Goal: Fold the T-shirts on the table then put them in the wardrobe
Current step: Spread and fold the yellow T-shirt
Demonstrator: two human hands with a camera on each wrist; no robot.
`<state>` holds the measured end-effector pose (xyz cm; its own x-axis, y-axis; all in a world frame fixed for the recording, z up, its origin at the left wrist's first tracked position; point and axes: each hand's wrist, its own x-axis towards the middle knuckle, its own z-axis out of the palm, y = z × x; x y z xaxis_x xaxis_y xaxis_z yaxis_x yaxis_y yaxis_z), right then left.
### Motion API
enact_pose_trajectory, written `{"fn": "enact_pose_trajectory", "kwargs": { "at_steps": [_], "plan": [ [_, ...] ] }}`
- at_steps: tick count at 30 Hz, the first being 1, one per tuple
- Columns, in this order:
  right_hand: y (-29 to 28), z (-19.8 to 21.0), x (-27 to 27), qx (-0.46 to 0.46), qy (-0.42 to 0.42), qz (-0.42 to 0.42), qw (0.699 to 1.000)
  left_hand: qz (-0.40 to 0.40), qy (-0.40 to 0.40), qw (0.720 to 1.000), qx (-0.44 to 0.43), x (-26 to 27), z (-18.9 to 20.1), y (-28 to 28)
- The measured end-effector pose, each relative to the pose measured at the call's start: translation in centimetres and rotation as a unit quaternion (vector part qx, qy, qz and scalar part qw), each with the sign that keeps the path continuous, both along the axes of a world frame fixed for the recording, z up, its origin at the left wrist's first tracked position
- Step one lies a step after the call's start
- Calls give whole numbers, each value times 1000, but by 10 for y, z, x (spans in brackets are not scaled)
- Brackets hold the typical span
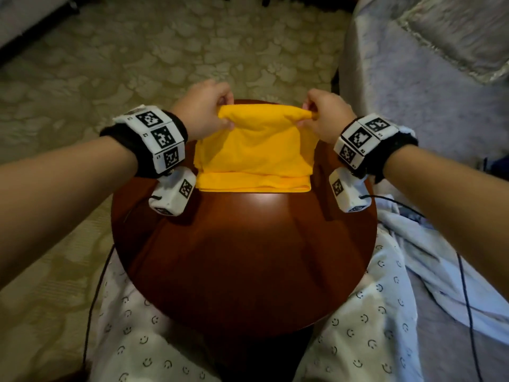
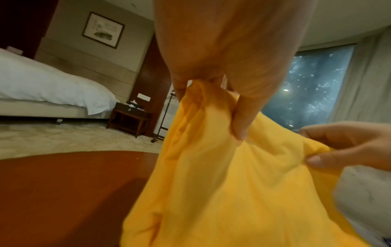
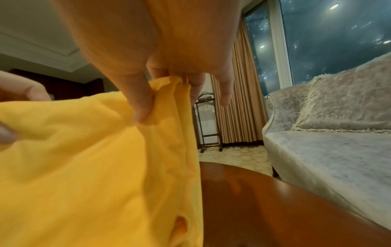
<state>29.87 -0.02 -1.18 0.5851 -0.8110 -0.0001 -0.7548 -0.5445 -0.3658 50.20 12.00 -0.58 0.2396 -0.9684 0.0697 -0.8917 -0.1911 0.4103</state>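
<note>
two hands lift the far edge of a yellow t-shirt (image 1: 253, 150) off a round wooden table (image 1: 242, 257), seen from your head camera. your left hand (image 1: 202, 108) pinches the corner at about 11 o'clock from the table's centre, thumb under and fingers curled over the cloth; your right hand (image 1: 327, 114) pinches the matching corner at about 1 o'clock the same way. the wrist views confirm both grips: in each, a thumb (image 2: 241, 123) presses bunched fabric against the curled fingers.

the shirt is already narrowed to a band, and its near edge lies flat on the table at 12 o'clock, touching the wood. holding both far corners level and apart keeps the raised edge taut, likely so you can bring it toward you in one straight fold over the resting part. the near edge staying down acts as the anchor for that fold.

this looks like a late fold of this shirt, judging by its compact width. the next move calls for even travel of both hands, or the layers may skew; the soft knit could slip or sag in the middle.

a pale sofa (image 1: 413, 86) stands at 2 o'clock, patterned carpet (image 1: 137, 56) beyond. no wardrobe shows for certain in any view.
</note>
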Motion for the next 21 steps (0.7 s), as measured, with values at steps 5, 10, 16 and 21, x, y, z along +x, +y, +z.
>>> {"fn": "enact_pose_trajectory", "kwargs": {
  "at_steps": [5,10,16,21],
  "plan": [
    [31,7,-27,17,21,62,998,-86,-46,995,25,-16,5,46],
    [64,6,-49,29,71,118,990,-126,-50,989,52,-33,2,77],
    [99,-16,-74,17,161,164,973,-174,-74,976,106,-60,-16,118],
    [120,-35,-79,40,292,195,936,-164,-108,964,177,-69,-34,132]
  ]
}}
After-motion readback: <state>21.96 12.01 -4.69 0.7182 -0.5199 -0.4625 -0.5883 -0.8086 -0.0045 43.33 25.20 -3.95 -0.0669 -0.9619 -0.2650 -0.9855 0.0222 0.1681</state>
